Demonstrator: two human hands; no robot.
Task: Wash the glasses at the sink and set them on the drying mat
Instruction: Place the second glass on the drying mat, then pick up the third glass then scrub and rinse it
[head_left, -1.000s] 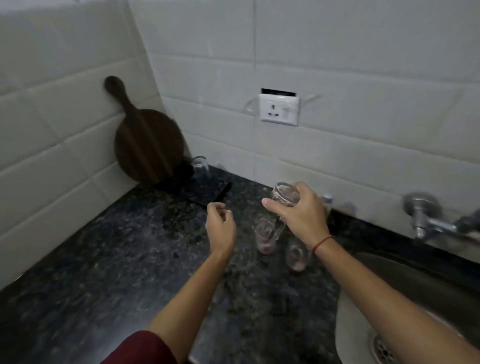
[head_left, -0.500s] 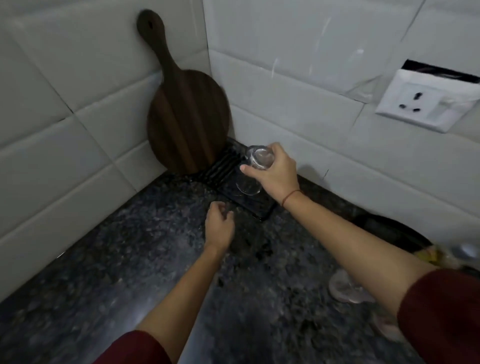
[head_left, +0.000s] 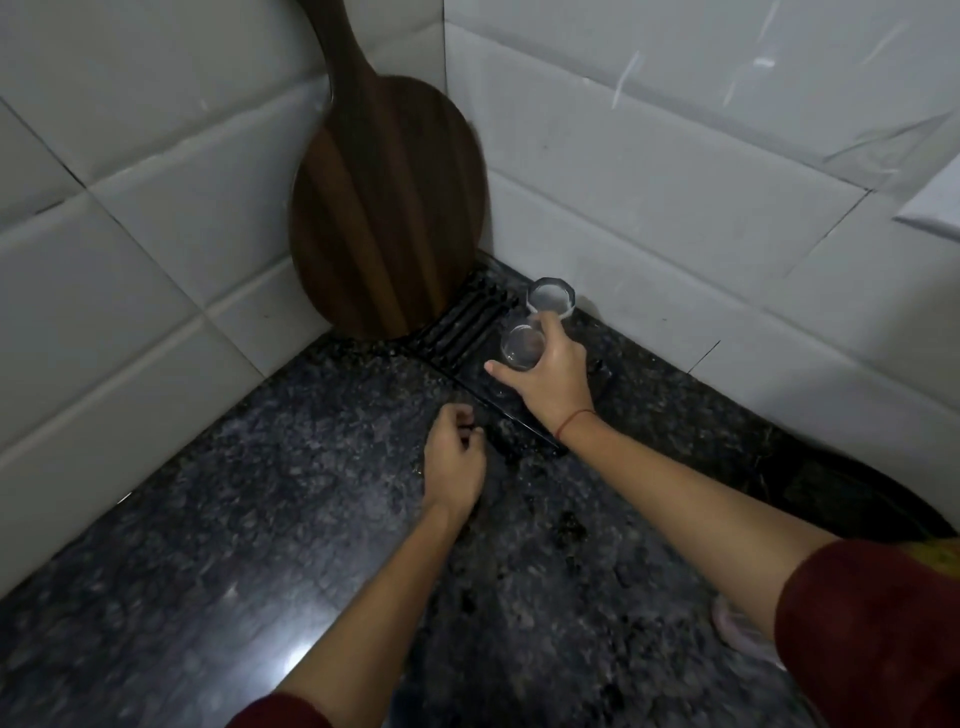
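Observation:
My right hand (head_left: 550, 382) grips a small clear glass (head_left: 521, 347), held upside down over the black ribbed drying mat (head_left: 467, 325) in the counter's corner. A second clear glass (head_left: 551, 297) stands upside down on the mat just behind it, close to the wall. Whether the held glass touches the mat is hidden by my fingers. My left hand (head_left: 453, 462) hovers over the dark granite counter in front of the mat, fingers curled, holding nothing. At the lower right edge another glass (head_left: 743, 631) with a pinkish tint shows partly behind my right sleeve.
A dark round wooden board (head_left: 387, 208) with a handle leans in the tiled corner, its foot on the mat's far end. A white wall socket (head_left: 935, 202) peeks in at the right edge. A dark rounded shape (head_left: 841, 493) lies at the right.
My right hand carried the glass from the group near the sink leftward to the corner mat and lowered it beside the other glass. The view swung left and closer. My left hand stayed curled.

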